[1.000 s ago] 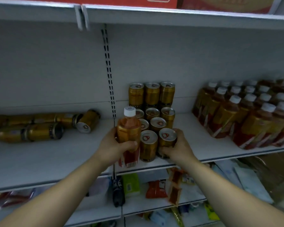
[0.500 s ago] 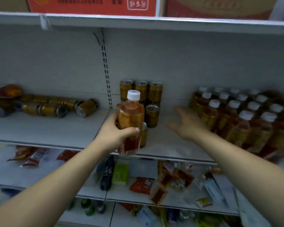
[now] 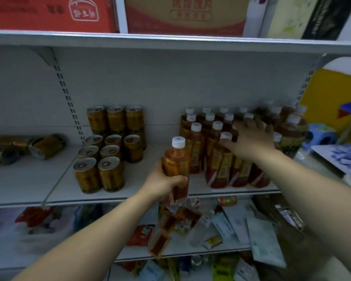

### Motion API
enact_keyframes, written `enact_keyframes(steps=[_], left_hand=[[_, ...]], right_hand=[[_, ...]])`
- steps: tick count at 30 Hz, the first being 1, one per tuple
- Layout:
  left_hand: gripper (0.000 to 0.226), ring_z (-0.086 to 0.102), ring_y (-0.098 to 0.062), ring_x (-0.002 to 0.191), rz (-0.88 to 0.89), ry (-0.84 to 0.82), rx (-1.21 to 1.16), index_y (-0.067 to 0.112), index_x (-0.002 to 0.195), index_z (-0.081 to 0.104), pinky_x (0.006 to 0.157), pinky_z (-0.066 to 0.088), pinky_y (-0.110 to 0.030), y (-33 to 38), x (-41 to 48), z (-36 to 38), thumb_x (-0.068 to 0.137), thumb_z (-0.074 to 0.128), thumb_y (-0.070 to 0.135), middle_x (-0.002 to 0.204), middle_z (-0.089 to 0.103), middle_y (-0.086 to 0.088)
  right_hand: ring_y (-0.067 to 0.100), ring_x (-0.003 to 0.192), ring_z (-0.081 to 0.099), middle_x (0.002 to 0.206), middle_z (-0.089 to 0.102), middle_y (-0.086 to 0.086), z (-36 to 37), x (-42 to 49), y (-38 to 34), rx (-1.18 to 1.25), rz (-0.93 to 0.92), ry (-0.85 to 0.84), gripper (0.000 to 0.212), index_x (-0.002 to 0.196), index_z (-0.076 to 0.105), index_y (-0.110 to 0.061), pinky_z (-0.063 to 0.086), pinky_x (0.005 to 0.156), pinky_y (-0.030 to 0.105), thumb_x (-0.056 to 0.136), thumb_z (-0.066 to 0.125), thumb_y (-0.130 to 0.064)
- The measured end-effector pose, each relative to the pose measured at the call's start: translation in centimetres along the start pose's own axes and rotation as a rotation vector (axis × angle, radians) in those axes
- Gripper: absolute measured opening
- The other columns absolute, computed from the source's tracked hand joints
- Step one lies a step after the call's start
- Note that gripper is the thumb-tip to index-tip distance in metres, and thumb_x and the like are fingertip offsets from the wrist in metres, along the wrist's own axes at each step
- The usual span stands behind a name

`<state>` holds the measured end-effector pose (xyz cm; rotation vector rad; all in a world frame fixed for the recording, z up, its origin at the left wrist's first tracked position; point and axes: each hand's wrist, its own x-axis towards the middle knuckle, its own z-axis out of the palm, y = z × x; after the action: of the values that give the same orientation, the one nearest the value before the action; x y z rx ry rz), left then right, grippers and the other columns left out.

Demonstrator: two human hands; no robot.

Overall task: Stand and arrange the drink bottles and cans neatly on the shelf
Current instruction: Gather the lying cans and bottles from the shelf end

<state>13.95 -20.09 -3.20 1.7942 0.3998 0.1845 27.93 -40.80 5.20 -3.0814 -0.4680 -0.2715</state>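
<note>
My left hand [image 3: 163, 182] grips an upright tea bottle [image 3: 177, 159] with a white cap, held in front of the white shelf [image 3: 150, 191], between the cans and the bottles. My right hand [image 3: 251, 138] is spread flat, fingers straight, over the caps of several standing tea bottles [image 3: 217, 151] on the right of the shelf. Gold cans [image 3: 109, 151] stand in rows left of centre, some stacked two high at the back. More gold cans [image 3: 47, 147] lie on their sides at the far left.
Cardboard boxes [image 3: 182, 15] sit on the shelf above. The lower shelf [image 3: 190, 248] holds scattered packets and sachets. Bare shelf board shows between the can group and the bottle group. A blue stool [image 3: 320, 136] stands at the right beyond the shelf unit.
My right hand left the front can and moved right onto the bottle caps. My left hand carried the bottle to the right, away from the cans. The view swung right.
</note>
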Motion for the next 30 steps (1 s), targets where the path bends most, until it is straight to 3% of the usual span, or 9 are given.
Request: enact_keyframes(steps=[3, 7, 12, 16, 19, 27, 30], left_hand=[[0.067, 0.058, -0.016, 0.1, 0.005, -0.032, -0.031, 0.026, 0.12, 0.04, 0.084, 0.048, -0.032, -0.3, 1.0, 3.2, 0.068, 0.082, 0.018, 0.112, 0.059, 0.003], [0.085, 0.052, -0.014, 0.105, 0.065, -0.016, 0.002, 0.021, 0.134, 0.028, 0.087, 0.044, -0.031, -0.5, 2.7, 5.7, 0.069, 0.083, 0.022, 0.119, 0.05, 0.005], [0.1, 0.047, -0.014, 0.116, 0.067, -0.158, 0.123, 0.02, 0.144, 0.008, 0.092, 0.041, -0.029, -1.1, 4.2, 5.7, 0.072, 0.077, 0.016, 0.13, 0.044, 0.002], [0.088, 0.043, -0.009, 0.115, 0.111, -0.097, 0.195, 0.02, 0.144, 0.014, 0.091, 0.038, -0.026, -1.4, 3.9, 6.2, 0.079, 0.074, 0.017, 0.125, 0.042, 0.009], [0.084, 0.05, -0.019, 0.12, 0.119, 0.021, 0.2, 0.023, 0.142, 0.017, 0.094, 0.044, -0.034, -1.4, 3.8, 7.6, 0.08, 0.073, 0.021, 0.132, 0.048, 0.002], [0.093, 0.049, -0.027, 0.122, 0.093, 0.172, 0.272, 0.016, 0.14, 0.023, 0.097, 0.046, -0.041, -1.5, 4.0, 9.1, 0.069, 0.081, 0.032, 0.134, 0.047, -0.007], [0.104, 0.042, -0.028, 0.129, 0.046, 0.104, 0.282, 0.016, 0.144, 0.017, 0.104, 0.041, -0.046, -0.8, 4.5, 8.7, 0.066, 0.083, 0.036, 0.141, 0.041, -0.007]], right_hand=[[0.036, 0.148, 0.006, 0.163, 0.005, 0.006, 1.1, 0.1, 1.3, 0.082, 0.055, -0.153, 0.089, 0.153, 0.014, -0.037, 0.005, 0.116, 0.055, 0.079, 0.02, -0.086], [0.032, 0.149, 0.003, 0.163, 0.002, 0.009, 2.3, -0.1, 1.2, 0.052, 0.049, -0.114, 0.086, 0.153, 0.013, -0.039, -0.007, 0.116, 0.056, 0.081, 0.011, -0.085], [0.032, 0.148, 0.009, 0.162, 0.008, 0.008, 2.8, 0.0, 1.5, 0.069, 0.046, -0.092, 0.083, 0.151, 0.018, -0.042, -0.007, 0.117, 0.055, 0.08, 0.013, -0.085], [0.034, 0.146, 0.015, 0.159, 0.014, 0.009, 3.4, 0.3, 1.5, 0.074, 0.055, -0.046, 0.084, 0.15, 0.021, -0.04, -0.001, 0.117, 0.057, 0.08, 0.013, -0.085], [0.034, 0.146, 0.014, 0.159, 0.014, 0.008, 3.5, 0.3, 1.6, 0.054, 0.053, -0.032, 0.084, 0.15, 0.02, -0.04, -0.002, 0.117, 0.057, 0.08, 0.013, -0.085], [0.033, 0.146, 0.016, 0.159, 0.015, 0.008, 3.2, 0.0, 1.5, 0.082, 0.051, -0.036, 0.084, 0.151, 0.018, -0.04, -0.004, 0.117, 0.057, 0.08, 0.016, -0.085], [0.032, 0.147, 0.015, 0.161, 0.013, 0.007, 2.8, -0.1, 1.3, 0.086, 0.06, -0.052, 0.088, 0.153, 0.009, -0.037, -0.005, 0.117, 0.057, 0.08, 0.019, -0.085]])
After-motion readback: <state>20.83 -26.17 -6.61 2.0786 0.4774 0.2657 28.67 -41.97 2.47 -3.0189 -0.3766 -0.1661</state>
